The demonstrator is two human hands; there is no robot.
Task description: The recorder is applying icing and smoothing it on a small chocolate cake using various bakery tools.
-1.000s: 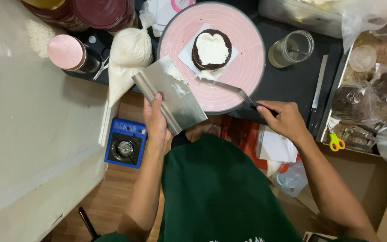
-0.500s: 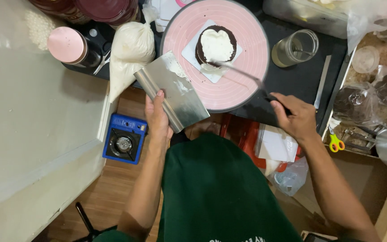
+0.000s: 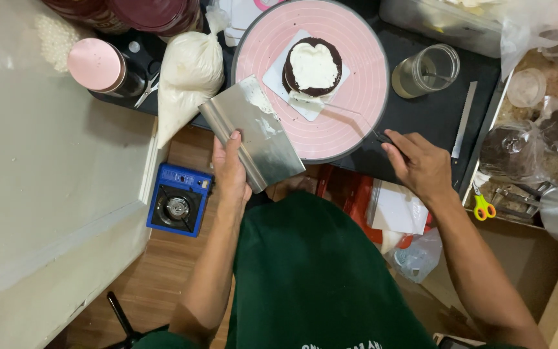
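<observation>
A small dark cake [image 3: 312,66] topped with white cream sits on a white card on the pink turntable [image 3: 356,123] on the desk. The right hand [image 3: 421,165] pinches a palette knife [image 3: 350,116] whose tip meets the cake's near edge. The left hand [image 3: 230,171], fingers closed, grips a steel scraper [image 3: 253,132] beside a filled piping bag [image 3: 185,77].

your right hand [image 3: 421,161] drawn back toward you, palette knife [image 3: 350,119] tip now at the cake's [image 3: 312,66] near edge, off its cream top
</observation>
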